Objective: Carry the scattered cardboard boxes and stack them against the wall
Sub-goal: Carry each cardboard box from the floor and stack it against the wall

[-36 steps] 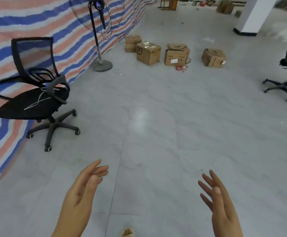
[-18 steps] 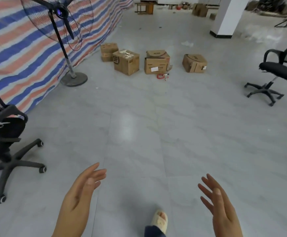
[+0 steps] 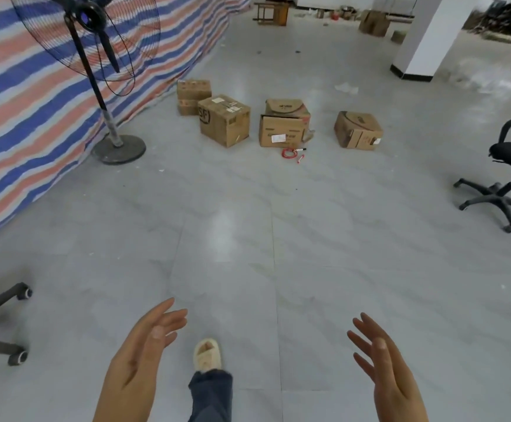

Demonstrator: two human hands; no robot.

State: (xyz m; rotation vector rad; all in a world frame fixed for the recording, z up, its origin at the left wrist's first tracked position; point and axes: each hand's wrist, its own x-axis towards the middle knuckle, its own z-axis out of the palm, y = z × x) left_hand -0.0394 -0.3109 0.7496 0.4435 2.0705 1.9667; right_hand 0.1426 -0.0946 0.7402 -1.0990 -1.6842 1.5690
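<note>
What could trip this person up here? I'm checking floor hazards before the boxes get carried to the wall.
1. A red cord lies loose on the floor in front of the open-flapped box; a foot could catch it.
2. The fan has a wide base near the striped wall, possibly hidden behind a carried box.

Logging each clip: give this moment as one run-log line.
phase: approaching boxes | hands: left hand open, right hand open, both empty | cardboard boxes: on floor beyond, none carried | red cord by middle box

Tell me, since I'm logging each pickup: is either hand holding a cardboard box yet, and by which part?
Nothing is held. The left hand and right hand are open and empty.
</note>
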